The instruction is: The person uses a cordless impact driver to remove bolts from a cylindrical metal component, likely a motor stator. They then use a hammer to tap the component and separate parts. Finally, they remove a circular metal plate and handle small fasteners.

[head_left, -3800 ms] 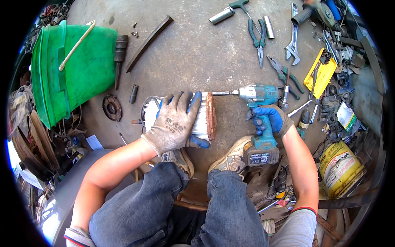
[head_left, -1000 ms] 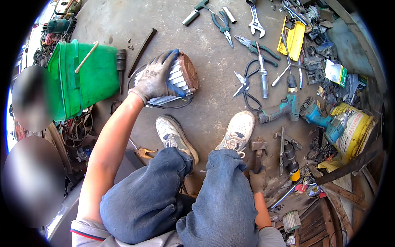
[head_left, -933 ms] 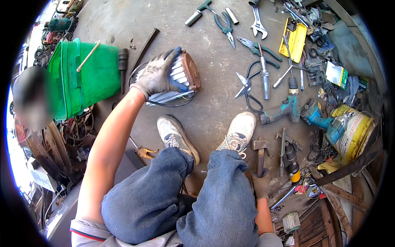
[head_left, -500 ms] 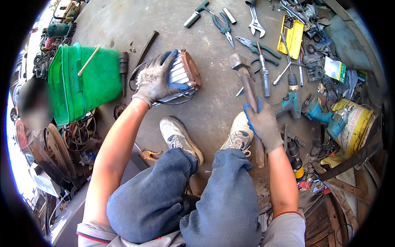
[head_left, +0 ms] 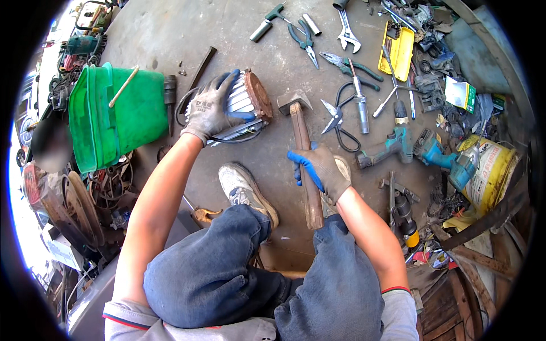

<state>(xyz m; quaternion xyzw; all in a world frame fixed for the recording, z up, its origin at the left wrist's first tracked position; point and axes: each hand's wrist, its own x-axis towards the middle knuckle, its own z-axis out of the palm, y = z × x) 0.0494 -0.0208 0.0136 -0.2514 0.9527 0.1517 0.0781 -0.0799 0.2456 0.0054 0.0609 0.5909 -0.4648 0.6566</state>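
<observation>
Knees: the person sits low, both legs in blue jeans at the near edge of the concrete floor (head_left: 170, 34), two worn sneakers planted flat ahead for balance.
Right hand (head_left: 319, 171): gloved grey and blue, fingers wrapped tight round the wooden handle of one hammer (head_left: 303, 159), gripped about midway along so the steel head points away, toward the motor.
Hammer head: lies just beside the rusty end of the motor, not touching as far as I can tell; the placing looks like a line-up for a blow.
Left hand (head_left: 211, 108): gloved, fingers spread wide and pressed down over the finned body of the motor (head_left: 244, 105), seemingly to pin it against rolling.
Motor: one, a ribbed silver cylinder with a rusty brown end plate, lying on its side mid-floor, a dark cable looped under it.
Green bucket (head_left: 114, 116): one, tipped on its side at the left of the floor, its wire handle with a pale grip across it.
Cordless drills (head_left: 421, 150): two, teal, laid down right of the hammer.
Snips (head_left: 335, 116): one pair, open, beside the hammer head.
Yellow tin (head_left: 486, 170): one, on its side at the right edge.
Far edge: two pliers (head_left: 304, 40), one adjustable wrench (head_left: 347, 31), one yellow tray (head_left: 398, 51).
</observation>
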